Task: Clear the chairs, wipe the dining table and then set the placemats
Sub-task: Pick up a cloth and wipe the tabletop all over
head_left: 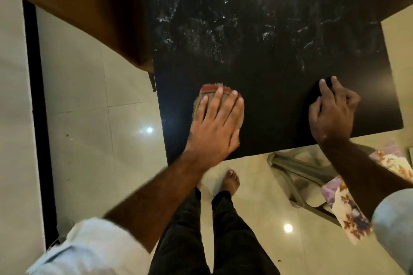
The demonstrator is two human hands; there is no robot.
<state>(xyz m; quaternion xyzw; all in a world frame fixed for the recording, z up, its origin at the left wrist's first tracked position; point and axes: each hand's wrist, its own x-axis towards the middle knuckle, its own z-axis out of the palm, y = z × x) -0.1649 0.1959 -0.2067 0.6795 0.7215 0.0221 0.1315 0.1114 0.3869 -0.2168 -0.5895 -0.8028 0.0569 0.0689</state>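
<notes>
Tabletop first: big glossy black square dining table (279, 35), smeared with whitish streaks across its far half, cleaner along the near edge. Brown chair (89, 13) sits off its left edge. Floral purple placemats (348, 210) hang below the near right corner, not yet set, I'd say. Left hand (214, 127) presses flat with spread fingers on a small tan cloth with a red border (212, 92) near the near-left corner. Cloth looks soft and light, so palm pressure beats pinching it. Right hand (333, 111) holds nothing, fingertips braced by the near edge.
</notes>
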